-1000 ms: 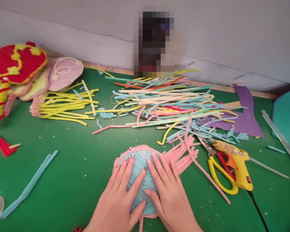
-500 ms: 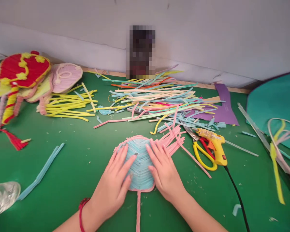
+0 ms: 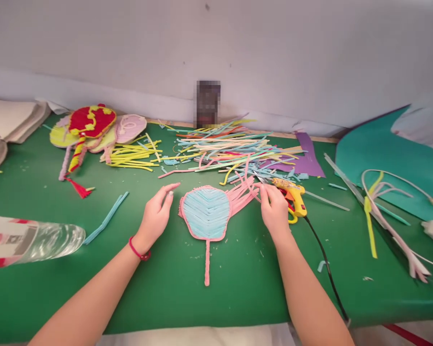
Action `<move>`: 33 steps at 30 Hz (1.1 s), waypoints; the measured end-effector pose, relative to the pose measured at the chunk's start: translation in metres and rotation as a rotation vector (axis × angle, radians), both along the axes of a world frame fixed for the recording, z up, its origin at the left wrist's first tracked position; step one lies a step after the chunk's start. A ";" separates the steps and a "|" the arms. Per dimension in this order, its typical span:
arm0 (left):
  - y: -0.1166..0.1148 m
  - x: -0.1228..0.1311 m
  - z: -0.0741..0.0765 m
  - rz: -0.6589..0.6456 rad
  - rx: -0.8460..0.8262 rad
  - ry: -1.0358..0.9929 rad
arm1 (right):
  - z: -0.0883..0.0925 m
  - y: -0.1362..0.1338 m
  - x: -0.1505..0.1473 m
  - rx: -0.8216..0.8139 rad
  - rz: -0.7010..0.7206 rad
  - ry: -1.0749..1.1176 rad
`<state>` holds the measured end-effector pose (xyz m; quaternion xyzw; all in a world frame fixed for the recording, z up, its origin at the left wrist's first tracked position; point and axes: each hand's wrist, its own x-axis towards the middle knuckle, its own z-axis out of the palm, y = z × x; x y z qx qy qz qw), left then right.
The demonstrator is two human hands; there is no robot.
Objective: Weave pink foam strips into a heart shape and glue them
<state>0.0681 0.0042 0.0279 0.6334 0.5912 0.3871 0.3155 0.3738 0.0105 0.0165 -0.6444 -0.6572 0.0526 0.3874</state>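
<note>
A fan made of pipe cleaners [image 3: 206, 214], light blue with a pink edge and a pink handle, lies flat in front of me. My left hand [image 3: 156, 216] hovers to its left, fingers stretched out, holding nothing. To the right, my right hand [image 3: 274, 207] has thumb and fingertips pinched on a long pink pipe cleaner [image 3: 248, 169]. That strand runs up over a bunch of pink pipe cleaners [image 3: 241, 196] beside the fan. Just behind my right hand are a yellow glue gun [image 3: 296, 198] and yellow-handled scissors [image 3: 292, 219], partly covered.
Mixed pipe cleaners [image 3: 223, 146] are heaped at the back, by a purple sheet [image 3: 312, 156]. Finished fans [image 3: 94, 120] lie back left. A water bottle [image 3: 36, 240] lies at left; a teal sheet [image 3: 393, 163] stands right. The glue gun's black cord [image 3: 324, 254] trails forward.
Both hands have lifted off the fan and moved apart. My right hand has gone to the long pink pipe cleaner. The view has pulled back, showing more table.
</note>
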 end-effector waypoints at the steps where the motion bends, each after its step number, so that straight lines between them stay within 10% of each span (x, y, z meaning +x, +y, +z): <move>1: -0.002 0.002 0.000 -0.034 0.017 0.049 | -0.001 0.001 0.004 0.008 -0.015 -0.002; 11: -0.016 0.019 -0.009 -0.419 0.230 0.398 | -0.017 0.010 0.018 -0.004 -0.055 -0.002; 25: 0.008 -0.011 -0.009 0.024 0.173 0.124 | -0.023 0.016 0.030 -0.005 -0.063 -0.007; 33: 0.011 -0.022 0.000 0.008 0.175 0.177 | -0.022 0.013 0.032 -0.051 -0.044 -0.054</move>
